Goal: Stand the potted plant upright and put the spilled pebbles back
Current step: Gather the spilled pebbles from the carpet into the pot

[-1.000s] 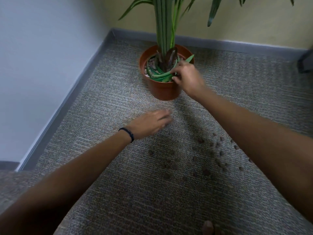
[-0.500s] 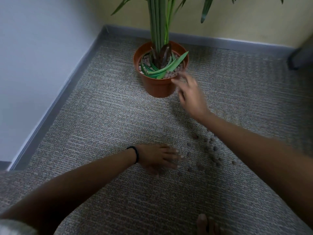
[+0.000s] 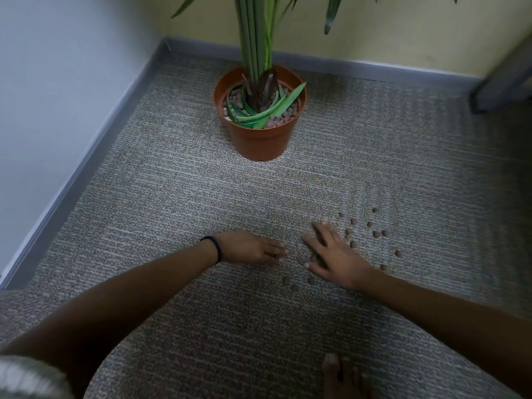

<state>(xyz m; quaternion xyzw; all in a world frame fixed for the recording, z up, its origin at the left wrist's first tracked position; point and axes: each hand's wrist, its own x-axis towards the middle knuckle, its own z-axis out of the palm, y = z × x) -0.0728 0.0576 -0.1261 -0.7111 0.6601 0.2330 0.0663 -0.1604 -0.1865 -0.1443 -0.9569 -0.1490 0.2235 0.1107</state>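
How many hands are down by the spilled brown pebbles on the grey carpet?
2. The left hand, wearing a dark wristband, lies just left of the small round brown pebbles; the right hand is spread among them, palm down.

You see a terracotta-orange pot [image 3: 260, 139] holding green leaves [image 3: 267, 110] and pinkish-beige pebbles [image 3: 280, 120]. Brown pebbles [image 3: 377, 233] lie on grey speckled, striped carpet [image 3: 172, 197]. The wristband [image 3: 214, 249] is black.
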